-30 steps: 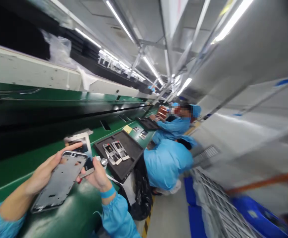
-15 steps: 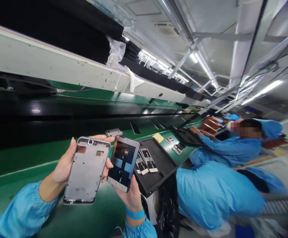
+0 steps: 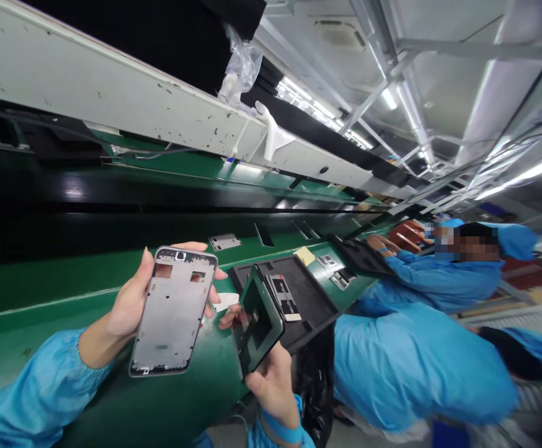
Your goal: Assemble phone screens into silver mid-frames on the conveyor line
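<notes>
My left hand [image 3: 128, 305] is closed around a silver-grey phone frame [image 3: 172, 317] with a black rim and cut-outs near its top. The frame's inner face is turned toward me. To its right, my right hand [image 3: 273, 376] grips a phone screen panel [image 3: 256, 323] by its lower edge and side. This panel is tilted, with its glossy dark face turned left toward the frame. The two parts are apart. Behind the panel, a black tray [image 3: 317, 305] holds a phone part [image 3: 285, 297] with a silver and dark back. A small white piece [image 3: 226, 301] lies on the green bench between my hands.
Further back on the green bench lie another phone frame [image 3: 224, 241], a dark phone panel [image 3: 264, 234], a yellow paper [image 3: 305, 256] and several phone parts. A co-worker in blue [image 3: 439, 280] sits at the right, and a black plastic bag [image 3: 315, 386] hangs below the tray.
My right hand has moved slightly right and turned the panel, so its dark glossy face shows instead of its inner side. The frame in my left hand stays nearly the same; the view has shifted.
</notes>
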The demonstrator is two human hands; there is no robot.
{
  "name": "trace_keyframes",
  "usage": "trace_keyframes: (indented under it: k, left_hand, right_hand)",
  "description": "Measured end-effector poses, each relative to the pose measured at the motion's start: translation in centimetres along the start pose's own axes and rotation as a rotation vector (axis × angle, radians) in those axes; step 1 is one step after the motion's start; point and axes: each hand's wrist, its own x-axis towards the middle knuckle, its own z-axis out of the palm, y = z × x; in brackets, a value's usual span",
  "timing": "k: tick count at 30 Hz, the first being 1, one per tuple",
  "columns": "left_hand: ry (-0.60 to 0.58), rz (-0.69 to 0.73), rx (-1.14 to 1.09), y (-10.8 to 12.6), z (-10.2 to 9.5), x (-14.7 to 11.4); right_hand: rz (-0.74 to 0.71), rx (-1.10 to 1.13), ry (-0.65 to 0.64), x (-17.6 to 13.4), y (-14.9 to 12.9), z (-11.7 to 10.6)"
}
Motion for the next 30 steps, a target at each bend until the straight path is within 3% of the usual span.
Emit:
trace_keyframes:
  k: [3,7,17,22,30]
  left_hand:
    - [0.015,0.044,0.033,0.0,0.4,-0.1]
    - [-0.003,0.095,0.086,0.0,0.4,-0.2]
    - [0.015,0.405,0.374,0.1,-1.2,1.2]
    - [0.073,0.424,0.393,0.3,-1.4,1.3]
    - [0.065,0.436,0.444,0.7,-1.4,1.0]
  right_hand:
    - [-0.184,-0.039,-0.133,1.0,-1.7,-0.1]
    - [-0.298,-0.122,-0.158,1.6,-2.6,0.2]
    - [-0.436,-0.354,-0.153,1.8,-2.5,-1.1]
    - [-0.434,-0.431,-0.190,1.8,-2.5,-1.6]
    - [-0.420,-0.475,-0.217,1.5,-2.9,-1.7]
